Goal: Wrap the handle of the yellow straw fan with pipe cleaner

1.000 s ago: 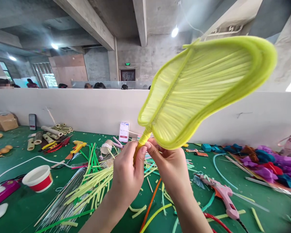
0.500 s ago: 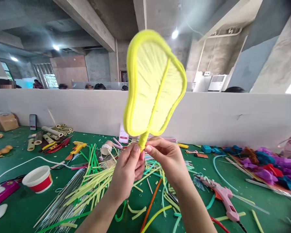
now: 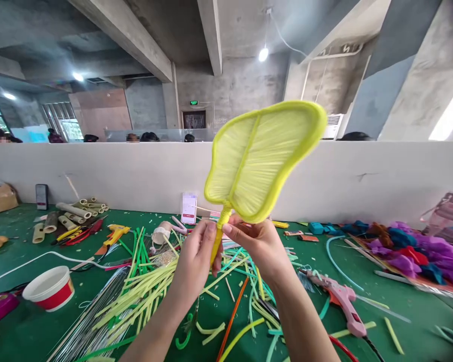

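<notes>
A yellow fan [image 3: 266,161], leaf-shaped with a thick rim, a centre rib and fine strands across it, is held up over the table and leans to the right. Its wrapped handle [image 3: 223,217] runs down between my hands. My left hand [image 3: 197,259] is closed around the lower handle, thumb in front. On the other side, my right hand [image 3: 262,246] pinches the handle near the base of the blade; some of its fingers are hidden behind the blade. Below my hands lie loose pale yellow-green strips [image 3: 147,286].
A pink glue gun [image 3: 340,301] lies at right, a yellow one [image 3: 116,235] at left. A white-and-red cup [image 3: 51,289] stands beside metal wires [image 3: 94,311]. Purple and blue fluffy pieces [image 3: 423,249] sit far right. A phone [image 3: 189,207] leans on the low partition [image 3: 136,171].
The fan has turned and tipped over to the right, its blade lower and its other side facing me. More of the yellow handle shows below my fingers. Both hands keep their hold.
</notes>
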`<state>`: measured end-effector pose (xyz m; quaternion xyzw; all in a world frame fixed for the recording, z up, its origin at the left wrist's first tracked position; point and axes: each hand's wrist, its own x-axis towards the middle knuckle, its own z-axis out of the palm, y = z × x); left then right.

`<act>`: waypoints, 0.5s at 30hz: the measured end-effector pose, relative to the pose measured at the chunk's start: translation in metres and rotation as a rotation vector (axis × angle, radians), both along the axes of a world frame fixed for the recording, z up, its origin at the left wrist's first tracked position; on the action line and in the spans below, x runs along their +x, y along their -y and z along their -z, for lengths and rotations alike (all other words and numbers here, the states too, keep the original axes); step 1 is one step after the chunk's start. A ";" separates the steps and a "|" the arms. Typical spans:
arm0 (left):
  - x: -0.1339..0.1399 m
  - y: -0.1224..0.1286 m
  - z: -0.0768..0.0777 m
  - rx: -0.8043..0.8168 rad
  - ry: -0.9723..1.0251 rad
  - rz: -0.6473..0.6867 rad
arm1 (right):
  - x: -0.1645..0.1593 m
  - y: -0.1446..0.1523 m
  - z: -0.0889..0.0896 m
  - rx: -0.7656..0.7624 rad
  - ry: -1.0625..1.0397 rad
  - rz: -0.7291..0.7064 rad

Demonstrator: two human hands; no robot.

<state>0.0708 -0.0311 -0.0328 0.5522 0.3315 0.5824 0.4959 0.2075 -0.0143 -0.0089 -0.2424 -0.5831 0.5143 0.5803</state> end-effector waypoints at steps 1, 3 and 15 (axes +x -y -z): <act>0.002 0.001 0.000 0.056 -0.037 -0.092 | -0.002 0.000 0.000 -0.001 0.008 0.033; 0.003 0.004 -0.002 0.110 -0.078 -0.189 | -0.007 0.001 0.000 0.004 0.031 0.083; 0.000 0.004 0.002 0.266 -0.093 -0.414 | -0.023 0.017 0.001 0.129 0.220 0.482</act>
